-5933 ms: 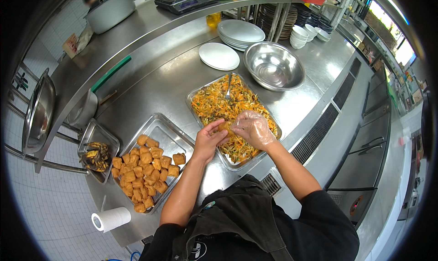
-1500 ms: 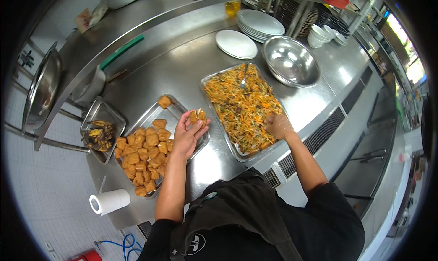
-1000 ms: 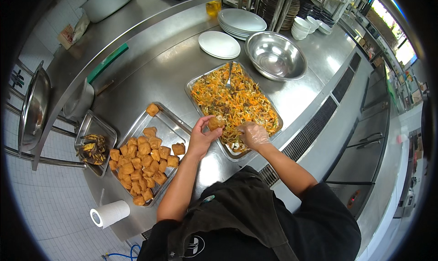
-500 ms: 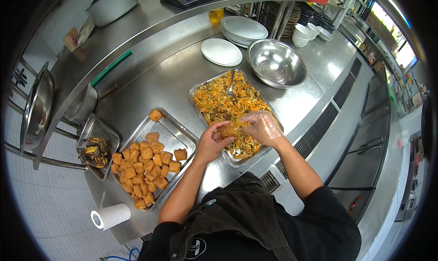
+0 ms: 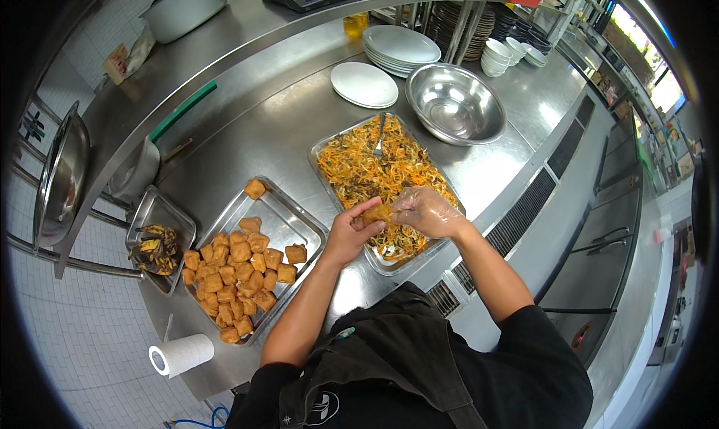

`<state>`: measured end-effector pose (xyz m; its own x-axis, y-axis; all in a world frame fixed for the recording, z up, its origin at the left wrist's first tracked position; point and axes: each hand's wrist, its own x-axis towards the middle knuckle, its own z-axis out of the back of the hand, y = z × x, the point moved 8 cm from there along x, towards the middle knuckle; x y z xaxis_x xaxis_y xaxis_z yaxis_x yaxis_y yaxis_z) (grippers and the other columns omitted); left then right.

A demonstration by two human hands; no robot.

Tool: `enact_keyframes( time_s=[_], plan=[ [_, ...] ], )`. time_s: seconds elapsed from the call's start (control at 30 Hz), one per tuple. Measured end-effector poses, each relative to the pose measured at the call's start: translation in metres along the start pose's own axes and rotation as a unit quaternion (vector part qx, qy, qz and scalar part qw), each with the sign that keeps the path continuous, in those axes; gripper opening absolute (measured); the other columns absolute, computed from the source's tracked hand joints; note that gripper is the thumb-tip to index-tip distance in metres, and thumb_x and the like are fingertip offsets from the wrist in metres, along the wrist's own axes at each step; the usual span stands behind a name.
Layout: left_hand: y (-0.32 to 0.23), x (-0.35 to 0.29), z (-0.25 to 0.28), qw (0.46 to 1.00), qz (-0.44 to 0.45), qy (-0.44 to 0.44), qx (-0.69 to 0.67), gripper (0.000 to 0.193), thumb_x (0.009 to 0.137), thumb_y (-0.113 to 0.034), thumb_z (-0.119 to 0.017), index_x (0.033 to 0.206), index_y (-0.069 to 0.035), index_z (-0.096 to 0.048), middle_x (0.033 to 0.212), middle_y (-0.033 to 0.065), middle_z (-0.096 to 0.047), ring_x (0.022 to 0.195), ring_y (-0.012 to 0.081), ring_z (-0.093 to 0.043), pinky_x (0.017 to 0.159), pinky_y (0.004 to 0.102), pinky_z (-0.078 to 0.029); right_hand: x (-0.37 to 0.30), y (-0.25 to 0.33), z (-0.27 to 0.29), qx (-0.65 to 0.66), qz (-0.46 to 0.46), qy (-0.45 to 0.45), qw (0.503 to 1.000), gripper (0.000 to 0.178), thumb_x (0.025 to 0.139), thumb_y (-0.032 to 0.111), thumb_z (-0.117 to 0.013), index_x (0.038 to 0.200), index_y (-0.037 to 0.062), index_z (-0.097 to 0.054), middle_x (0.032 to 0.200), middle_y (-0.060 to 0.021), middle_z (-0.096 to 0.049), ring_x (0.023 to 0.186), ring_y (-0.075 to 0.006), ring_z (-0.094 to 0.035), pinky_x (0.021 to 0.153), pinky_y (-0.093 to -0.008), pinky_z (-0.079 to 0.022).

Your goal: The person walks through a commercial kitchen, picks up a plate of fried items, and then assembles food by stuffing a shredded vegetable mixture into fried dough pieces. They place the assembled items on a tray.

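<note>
My bare left hand (image 5: 350,233) is closed around a golden fried tofu puff (image 5: 376,215), over the near end of a metal tray (image 5: 317,153) of shredded vegetables (image 5: 371,167). A clear plastic glove covers my right hand (image 5: 431,213). Its fingers are pinched together against the puff's right side, and whatever lies between them is hidden. Among the shreds at the tray's far end rests a fork (image 5: 380,138). To the left, a second metal tray (image 5: 299,223) holds a heap of fried tofu puffs (image 5: 238,275), with one apart in its far corner.
A small tray (image 5: 156,203) with dark and yellow scraps (image 5: 155,249) stands at far left. A paper roll (image 5: 182,355) lies at the near left edge. Beyond the vegetables are white plates (image 5: 364,84) and a steel bowl (image 5: 455,104). A raised steel shelf (image 5: 247,41) runs along the back.
My right hand has shifted slightly left and down, its fingertips drawing closer together at the puff. My left hand keeps its hold in nearly the same place.
</note>
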<state>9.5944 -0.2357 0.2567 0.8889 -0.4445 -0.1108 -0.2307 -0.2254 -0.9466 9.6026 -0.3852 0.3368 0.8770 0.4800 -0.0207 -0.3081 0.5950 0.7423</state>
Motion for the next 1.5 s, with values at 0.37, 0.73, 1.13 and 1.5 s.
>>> enact_keyframes(
  time_s=[0.37, 0.73, 1.13, 1.5],
  plan=[
    [0.017, 0.006, 0.000, 0.998, 0.046, -0.019, -0.027, 0.060, 0.092, -0.003, -0.072, 0.147, -0.006, -0.049, 0.126, 0.0079, -0.066, 0.107, 0.0123, -0.065, 0.095, 0.0265, -0.053, -0.006, -0.003, 0.000, 0.133, -0.069, -0.139, 0.979, 0.026, 0.083, 0.010, -0.068, 0.108, 0.0074, -0.066, 0.089, -0.0185, -0.071, 0.083, -0.0328, -0.070, 0.077, -0.0413, -0.054],
    [0.027, 0.006, -0.006, 0.988, 0.083, 0.021, -0.125, 0.056, 0.096, -0.005, -0.067, 0.147, -0.005, -0.046, 0.125, 0.0047, -0.063, 0.107, 0.0136, -0.064, 0.093, 0.0304, -0.055, 0.005, -0.006, -0.003, 0.026, -0.076, -0.124, 0.989, 0.029, 0.089, 0.008, -0.064, 0.118, 0.0057, -0.064, 0.101, -0.0146, -0.070, 0.085, -0.0298, -0.069, 0.077, -0.0414, -0.053],
    [0.029, 0.007, 0.017, 0.979, 0.031, -0.049, -0.196, 0.050, 0.092, 0.004, -0.067, 0.136, -0.006, -0.046, 0.128, 0.0065, -0.049, 0.113, 0.0209, -0.062, 0.096, 0.0382, -0.059, -0.048, -0.103, -0.069, -0.266, -0.200, -0.063, 0.941, 0.036, 0.079, 0.025, -0.081, 0.111, 0.0090, -0.073, 0.099, -0.0230, -0.071, 0.091, -0.0364, -0.070, 0.082, -0.0441, -0.056],
    [0.025, 0.009, 0.006, 0.988, 0.007, -0.013, -0.155, 0.045, 0.089, 0.008, -0.069, 0.128, -0.004, -0.049, 0.127, 0.0083, -0.046, 0.109, 0.0243, -0.065, 0.094, 0.0396, -0.061, -0.022, -0.052, 0.014, 0.050, -0.098, -0.170, 0.979, 0.026, 0.089, 0.023, -0.072, 0.110, 0.0084, -0.074, 0.103, -0.0194, -0.071, 0.095, -0.0344, -0.068, 0.085, -0.0422, -0.053]
  ],
)
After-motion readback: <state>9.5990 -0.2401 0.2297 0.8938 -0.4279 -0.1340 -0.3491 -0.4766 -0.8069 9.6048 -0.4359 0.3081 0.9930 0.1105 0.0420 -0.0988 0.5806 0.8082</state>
